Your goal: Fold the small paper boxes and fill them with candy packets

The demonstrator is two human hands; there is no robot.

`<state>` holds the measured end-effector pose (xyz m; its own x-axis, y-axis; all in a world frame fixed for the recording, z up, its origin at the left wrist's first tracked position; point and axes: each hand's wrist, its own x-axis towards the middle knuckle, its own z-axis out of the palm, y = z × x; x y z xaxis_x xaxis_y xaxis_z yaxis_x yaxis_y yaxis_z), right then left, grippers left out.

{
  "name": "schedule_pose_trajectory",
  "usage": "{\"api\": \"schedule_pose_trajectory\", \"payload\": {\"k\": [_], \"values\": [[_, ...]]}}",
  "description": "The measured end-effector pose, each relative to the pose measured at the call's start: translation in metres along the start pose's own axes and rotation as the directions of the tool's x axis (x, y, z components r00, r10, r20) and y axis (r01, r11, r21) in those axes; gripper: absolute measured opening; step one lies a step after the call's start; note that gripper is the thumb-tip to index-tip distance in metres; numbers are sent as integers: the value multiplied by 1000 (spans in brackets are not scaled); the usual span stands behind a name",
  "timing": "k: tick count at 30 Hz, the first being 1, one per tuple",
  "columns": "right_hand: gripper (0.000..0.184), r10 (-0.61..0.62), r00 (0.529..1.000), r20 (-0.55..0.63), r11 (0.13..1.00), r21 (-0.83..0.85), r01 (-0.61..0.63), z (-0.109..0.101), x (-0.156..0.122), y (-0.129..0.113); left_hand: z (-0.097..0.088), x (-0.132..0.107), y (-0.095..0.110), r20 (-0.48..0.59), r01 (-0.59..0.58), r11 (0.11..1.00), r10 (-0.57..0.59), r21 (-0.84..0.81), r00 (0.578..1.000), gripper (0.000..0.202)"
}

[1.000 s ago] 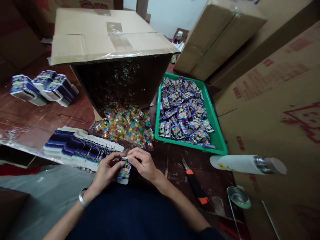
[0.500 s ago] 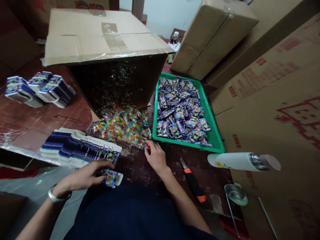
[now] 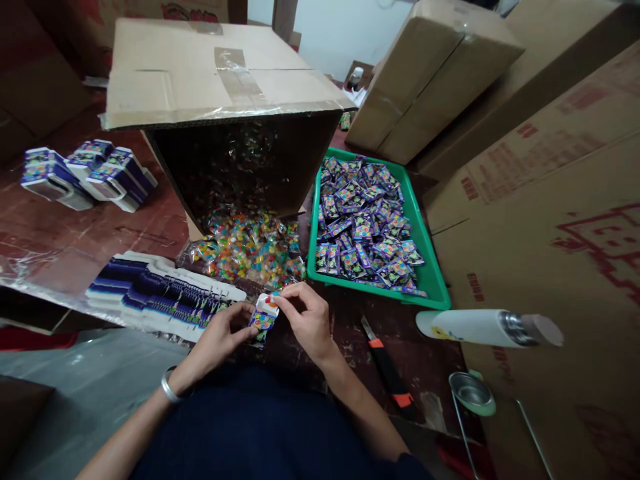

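My left hand (image 3: 227,330) grips a small purple printed candy box (image 3: 263,321) whose white top flap stands open. At that opening, my right hand (image 3: 309,320) pinches a small clear bag of coloured candies (image 3: 273,300), mostly hidden by the fingers. Beyond both hands, a heap of clear candy bags (image 3: 245,250) spills from a large cardboard carton (image 3: 280,77) lying on its side. A row of flattened purple-and-white boxes (image 3: 155,293) lies beside my left hand. To the right, a green tray (image 3: 443,283) holds many small filled purple packets (image 3: 363,223).
A utility knife (image 3: 387,367) with a bare blade lies right of my right forearm. A white bottle (image 3: 465,327) rests on its side by the tray. Several purple boxes (image 3: 90,173) stand at the left. Tall cartons (image 3: 550,200) line the right side.
My right hand has drawn back from the heap with a candy bag and now meets the box. My left hand has brought the box up and right, its open end turned upward.
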<state>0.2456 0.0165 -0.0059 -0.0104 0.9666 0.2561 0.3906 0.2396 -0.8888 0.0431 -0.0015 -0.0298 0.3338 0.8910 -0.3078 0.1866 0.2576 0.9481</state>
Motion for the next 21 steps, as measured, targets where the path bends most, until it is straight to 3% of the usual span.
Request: {"api": "schedule_pose_trajectory", "payload": {"k": [4, 11, 15, 19, 21], "values": [[14, -136, 988, 74, 981, -133, 145, 6, 2, -3, 0, -1, 0, -86, -18, 1000, 16, -22, 996, 30], [13, -224, 926, 305, 953, -133, 274, -8, 16, 3, -1, -1, -9, -170, -67, 997, 74, 49, 983, 31], [15, -253, 880, 402, 942, -107, 320, -15, 23, 4, -1, -1, -8, -138, -83, 996, 87, 28, 987, 33], [21, -260, 801, 539, 937, -60, 344, -23, 31, 5, -4, -2, 2, -116, -65, 997, 70, 52, 991, 32], [21, -258, 802, 539, 940, -52, 337, -23, 34, 6, -4, -2, 6, -116, -51, 998, 55, 33, 992, 32]]}}
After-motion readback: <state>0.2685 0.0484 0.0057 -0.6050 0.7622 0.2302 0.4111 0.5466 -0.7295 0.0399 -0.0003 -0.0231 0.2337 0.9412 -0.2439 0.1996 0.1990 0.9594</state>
